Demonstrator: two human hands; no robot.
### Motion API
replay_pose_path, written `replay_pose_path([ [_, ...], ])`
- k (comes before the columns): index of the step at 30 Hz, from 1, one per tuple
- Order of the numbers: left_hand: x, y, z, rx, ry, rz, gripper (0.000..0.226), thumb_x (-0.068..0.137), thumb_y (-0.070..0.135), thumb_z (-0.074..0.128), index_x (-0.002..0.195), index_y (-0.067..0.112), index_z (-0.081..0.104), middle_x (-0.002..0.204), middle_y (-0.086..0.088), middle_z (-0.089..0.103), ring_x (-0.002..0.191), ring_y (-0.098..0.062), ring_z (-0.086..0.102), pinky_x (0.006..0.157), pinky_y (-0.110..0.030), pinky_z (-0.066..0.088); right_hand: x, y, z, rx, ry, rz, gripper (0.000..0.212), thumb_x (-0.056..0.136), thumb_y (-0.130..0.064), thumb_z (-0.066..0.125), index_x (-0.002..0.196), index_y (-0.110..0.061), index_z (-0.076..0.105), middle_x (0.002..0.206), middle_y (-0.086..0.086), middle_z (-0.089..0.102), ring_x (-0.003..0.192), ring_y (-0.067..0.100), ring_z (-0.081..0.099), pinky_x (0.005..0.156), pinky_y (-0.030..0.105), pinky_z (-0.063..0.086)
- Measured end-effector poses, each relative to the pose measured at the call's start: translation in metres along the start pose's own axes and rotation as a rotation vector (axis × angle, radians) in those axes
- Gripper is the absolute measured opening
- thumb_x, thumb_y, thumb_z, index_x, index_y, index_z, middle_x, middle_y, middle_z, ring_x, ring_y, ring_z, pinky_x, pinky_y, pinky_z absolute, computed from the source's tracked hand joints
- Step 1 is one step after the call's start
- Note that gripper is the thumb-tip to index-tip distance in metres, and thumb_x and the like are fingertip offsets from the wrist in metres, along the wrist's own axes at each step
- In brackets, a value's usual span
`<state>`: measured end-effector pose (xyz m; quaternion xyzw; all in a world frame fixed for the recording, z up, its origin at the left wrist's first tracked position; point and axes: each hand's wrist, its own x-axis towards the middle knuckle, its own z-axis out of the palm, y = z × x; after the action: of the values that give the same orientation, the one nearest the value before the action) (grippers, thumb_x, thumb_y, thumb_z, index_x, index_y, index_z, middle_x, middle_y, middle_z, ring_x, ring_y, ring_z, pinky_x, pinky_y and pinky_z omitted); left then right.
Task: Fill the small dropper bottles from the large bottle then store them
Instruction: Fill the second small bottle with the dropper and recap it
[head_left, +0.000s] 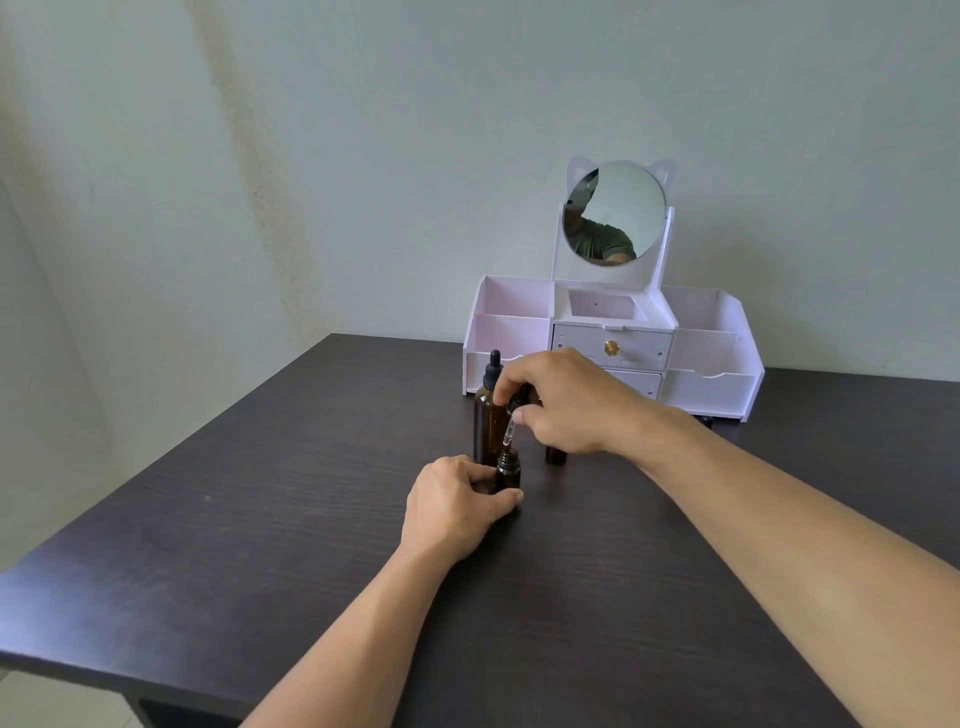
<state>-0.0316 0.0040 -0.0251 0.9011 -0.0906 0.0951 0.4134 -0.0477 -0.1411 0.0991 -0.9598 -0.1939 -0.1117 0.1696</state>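
The small dropper bottle (508, 472) stands upright on the table (260, 519), uncapped, just in front of the large bottle (488, 415). I hold it with my left hand (457, 506): thumb and fingers curl round its lower body and pinch it steady. Its glass is dark amber, cylindrical, with a narrow threaded neck; I cannot tell the fill level.

My right hand (563, 400) pinches a dropper (511, 415) by its black cap between thumb and fingertips. The clear glass pipette is tilted, its tip at the mouth of the small bottle. Any liquid inside the pipette is too small to tell.

The large bottle is amber, tall and round, upright, with its own black dropper cap fitted. A second small dark bottle (556, 453) stands to the right, partly hidden under my right hand.

The table is dark wood with visible grain. At its far edge sits a white organizer (711, 384) with open compartments, two central drawers, a gold knob (611, 348) and a round mirror (618, 213) in a cat-eared frame. The compartments visible to me hold nothing I can make out.
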Motion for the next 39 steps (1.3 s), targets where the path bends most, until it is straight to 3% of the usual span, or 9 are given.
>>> replay_pose_path([
  [3,0.0,0.0,-0.001,0.003,-0.009,0.005,0.037,0.075,0.049,0.077,0.102,0.024,0.075,0.079,0.012,0.06,0.072,-0.006,0.058,0.064,-0.024,0.048,0.0,0.005,-0.003,0.002,0.025,0.016,0.016,0.083,-0.018,0.068,0.098,-0.025,0.068,0.102,-0.003,0.068,0.092,0.016,0.058,0.085,0.034,0.05],
  [6,-0.001,0.0,-0.001,0.003,0.0,0.009,0.035,0.074,0.05,0.077,0.099,0.025,0.076,0.076,0.012,0.059,0.07,-0.005,0.057,0.062,-0.024,0.045,-0.005,0.017,-0.003,0.05,0.128,0.063,0.011,0.08,-0.022,0.072,0.091,-0.023,0.069,0.092,-0.002,0.069,0.085,0.016,0.061,0.08,0.03,0.05],
  [11,-0.001,0.0,-0.001,0.018,0.008,0.006,0.02,0.074,0.048,0.076,0.08,0.029,0.073,0.072,0.01,0.057,0.069,-0.01,0.057,0.062,-0.026,0.043,-0.022,0.042,0.03,0.172,0.277,0.281,0.013,0.073,-0.012,0.073,0.077,-0.021,0.066,0.079,-0.005,0.065,0.075,0.013,0.059,0.067,0.021,0.041],
  [16,-0.001,0.003,-0.002,0.019,0.037,0.026,0.027,0.074,0.044,0.078,0.063,0.034,0.055,0.069,0.01,0.054,0.065,-0.009,0.054,0.061,-0.024,0.039,-0.035,0.054,0.077,0.279,0.348,0.441,0.01,0.073,-0.013,0.073,0.078,-0.02,0.068,0.078,-0.004,0.068,0.074,0.013,0.064,0.071,0.028,0.053],
  [21,-0.002,0.002,-0.002,0.011,0.046,0.03,0.019,0.075,0.041,0.078,0.069,0.026,0.067,0.065,0.012,0.05,0.061,-0.006,0.049,0.056,-0.021,0.034,-0.039,0.047,0.095,0.266,0.422,0.362,0.01,0.079,-0.021,0.075,0.087,-0.017,0.069,0.078,-0.003,0.068,0.072,0.011,0.063,0.069,0.029,0.055],
  [25,-0.002,0.003,-0.002,0.014,0.038,0.016,0.019,0.075,0.043,0.078,0.075,0.025,0.072,0.067,0.011,0.053,0.063,-0.006,0.053,0.057,-0.022,0.038,-0.039,0.049,0.098,0.266,0.428,0.375,0.009,0.08,-0.022,0.075,0.083,-0.017,0.069,0.075,-0.003,0.067,0.069,0.013,0.062,0.067,0.032,0.055],
  [29,-0.003,0.005,-0.003,0.017,0.038,0.023,0.022,0.075,0.043,0.078,0.064,0.034,0.06,0.067,0.01,0.054,0.063,-0.008,0.053,0.058,-0.024,0.04,-0.04,0.05,0.099,0.274,0.436,0.375,0.011,0.079,-0.022,0.077,0.084,-0.016,0.069,0.076,-0.002,0.067,0.07,0.014,0.062,0.067,0.031,0.055],
  [34,-0.005,0.006,-0.003,0.031,0.031,0.018,0.018,0.075,0.044,0.077,0.068,0.031,0.067,0.069,0.009,0.057,0.063,-0.007,0.054,0.058,-0.023,0.043,-0.044,0.051,0.1,0.281,0.439,0.375,0.014,0.075,-0.022,0.079,0.084,-0.015,0.069,0.078,-0.003,0.065,0.072,0.011,0.061,0.067,0.029,0.055],
  [39,-0.006,0.008,-0.004,0.051,0.049,0.027,0.035,0.075,0.042,0.077,0.055,0.035,0.051,0.067,0.008,0.056,0.062,-0.008,0.054,0.056,-0.02,0.038,-0.048,0.052,0.1,0.295,0.44,0.358,0.015,0.075,-0.022,0.079,0.084,-0.016,0.069,0.081,-0.005,0.065,0.076,0.009,0.061,0.069,0.025,0.055],
])
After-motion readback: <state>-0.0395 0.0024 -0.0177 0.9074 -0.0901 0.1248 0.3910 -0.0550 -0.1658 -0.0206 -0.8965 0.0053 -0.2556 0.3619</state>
